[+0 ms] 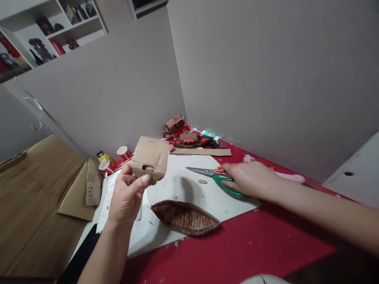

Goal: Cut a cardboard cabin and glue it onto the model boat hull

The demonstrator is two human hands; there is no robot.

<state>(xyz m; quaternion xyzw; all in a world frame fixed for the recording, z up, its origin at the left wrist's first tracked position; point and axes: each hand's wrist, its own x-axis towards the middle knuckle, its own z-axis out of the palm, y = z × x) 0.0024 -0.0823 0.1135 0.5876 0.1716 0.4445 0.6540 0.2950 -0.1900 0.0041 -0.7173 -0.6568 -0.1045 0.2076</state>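
Note:
My left hand (128, 193) grips a small cardboard box (151, 154) by its lower edge, raised above the white board. An oval hole is cut in the box's near side, and a fingertip shows through it. Over at the right, my right hand (248, 177) has its fingers bent around the handles of green-handled scissors (220, 181), whose blades point left, slightly apart. Something orange (219, 169) shows by these fingertips, partly hidden. Between my hands lies an oval cardboard scrap (203, 181). A brown boat-shaped hull (186, 217) with a ribbed inside rests on the board's near edge.
The white board (166, 173) lies on a red tabletop (237, 244). Behind it are a cardboard strip (204, 152), brown model boats (189, 139) and a tube (210, 135). Paper cups (122, 152) and a yellow container (103, 156) stand left. Large cardboard (38, 205) fills the left side.

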